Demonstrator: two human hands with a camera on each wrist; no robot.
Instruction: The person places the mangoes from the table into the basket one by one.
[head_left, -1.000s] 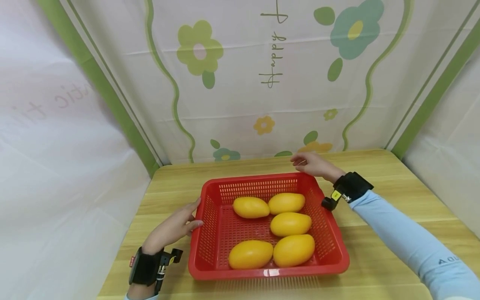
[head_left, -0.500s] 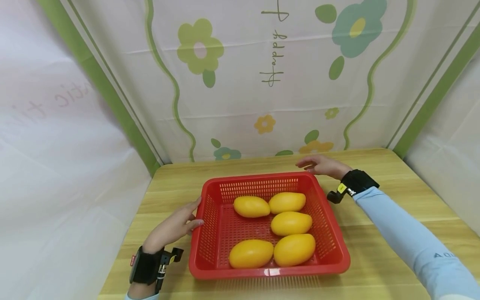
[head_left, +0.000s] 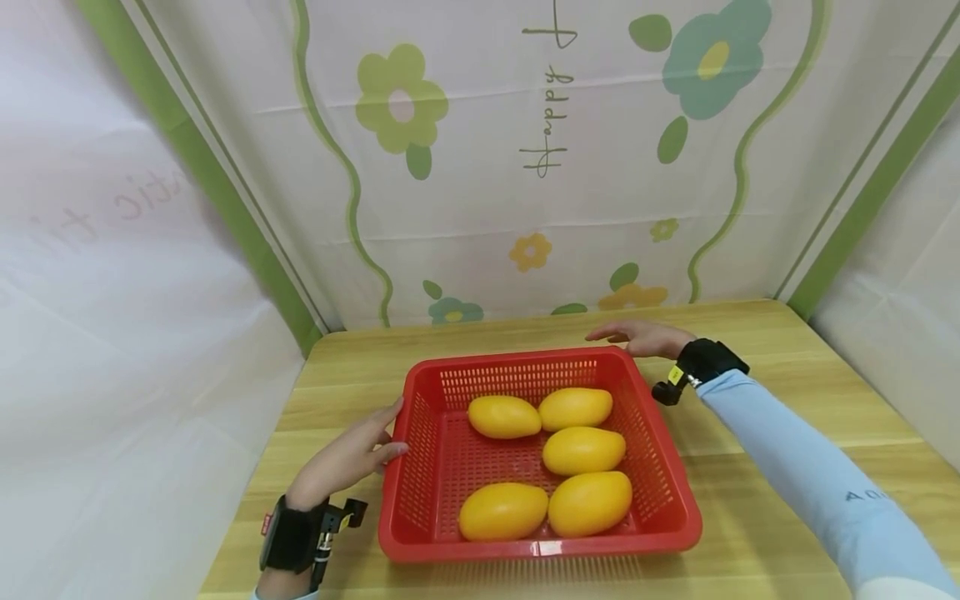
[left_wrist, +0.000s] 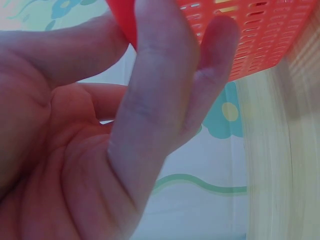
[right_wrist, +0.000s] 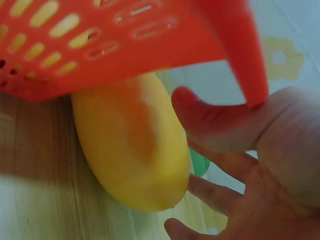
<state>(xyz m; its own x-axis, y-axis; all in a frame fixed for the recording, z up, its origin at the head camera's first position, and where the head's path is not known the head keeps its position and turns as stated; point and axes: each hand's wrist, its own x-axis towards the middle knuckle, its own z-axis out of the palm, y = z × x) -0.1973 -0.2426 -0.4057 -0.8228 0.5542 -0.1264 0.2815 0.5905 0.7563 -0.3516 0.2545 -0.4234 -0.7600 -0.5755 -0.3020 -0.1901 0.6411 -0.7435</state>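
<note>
A red plastic basket [head_left: 465,550] stands on the table with several yellow mangoes [head_left: 582,451] inside, spread along its right half and lower left. My left hand [head_left: 348,454] grips the basket's left rim between thumb and fingers; the left wrist view shows fingers [left_wrist: 155,75] against its outer side. Behind the far right corner is my right hand [head_left: 645,337], fingers extended. In the right wrist view another mango [right_wrist: 132,150] lies on the table outside the basket, partly covered by its wall. The right hand's spread fingers are beside that mango; whether they touch it is unclear.
The wooden table [head_left: 337,367] surrounds the basket. Close behind the table's far edge hangs a white curtain [head_left: 480,192] printed with flowers, with similar white side panels [head_left: 120,333] on the left and right.
My right hand shifts slightly right, then back left and lower behind the basket's far right corner. The left hand, the basket and the mangoes in it stay in place.
</note>
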